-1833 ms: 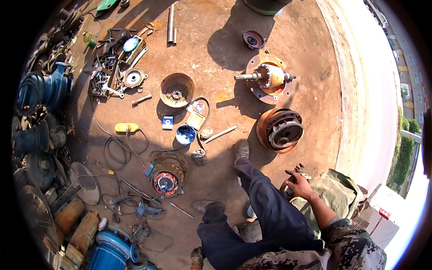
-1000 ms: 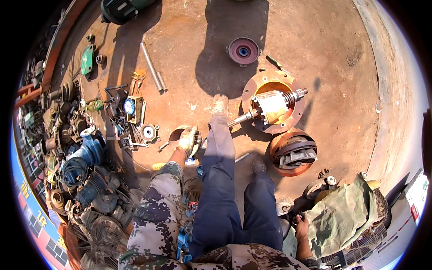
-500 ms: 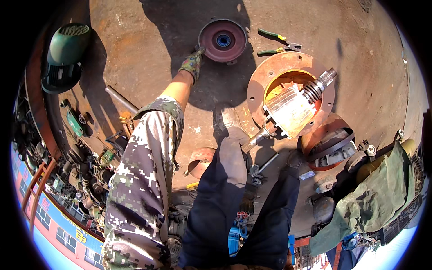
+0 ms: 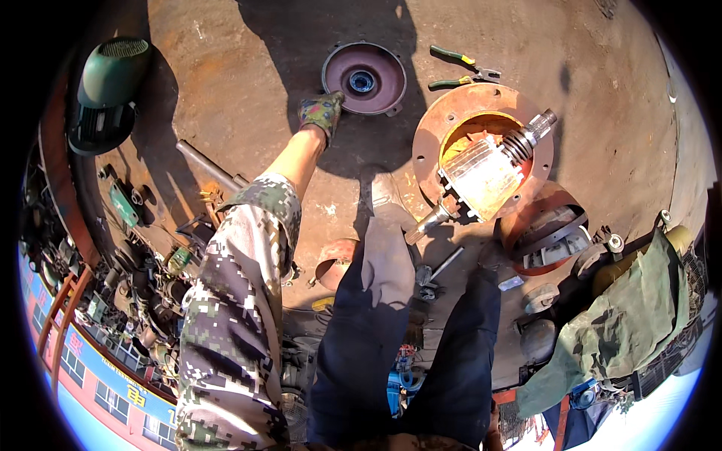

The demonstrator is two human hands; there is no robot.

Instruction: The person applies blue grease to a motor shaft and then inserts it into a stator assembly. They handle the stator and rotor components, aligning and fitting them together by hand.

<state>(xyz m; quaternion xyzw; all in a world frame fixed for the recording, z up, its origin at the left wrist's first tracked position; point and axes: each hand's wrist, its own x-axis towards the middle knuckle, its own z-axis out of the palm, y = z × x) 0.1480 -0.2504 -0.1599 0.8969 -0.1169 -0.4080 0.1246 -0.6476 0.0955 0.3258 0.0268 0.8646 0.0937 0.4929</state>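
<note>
My left hand (image 4: 321, 113), in a patterned work glove, grips the near-left rim of a round, dark reddish motor end cover (image 4: 380, 69). The cover's dished side faces up, with a bluish ring around its central hole. It lies on the ground in shadow. A sliver of skin at the lower edge, beside my right leg, appears to be my right hand (image 4: 493, 430); its fingers cannot be made out. To the right of the cover, a motor rotor (image 4: 481, 179) with a steel shaft rests slanted across a rusty flanged housing (image 4: 430, 143).
Pliers (image 4: 460, 81) with green-yellow handles lie beyond the housing. A green motor (image 4: 113, 83) stands far left, near a metal pipe (image 4: 207, 163). A cut rusty cylinder (image 4: 530, 218) lies near my right foot. Piled metal parts (image 4: 135, 293) fill the left side; a green tarp (image 4: 624, 323) lies right.
The end cover has shifted slightly left and nearer to me, with my left hand still at its rim. More of the glove's back shows now. The rotor and housing stay in place.
</note>
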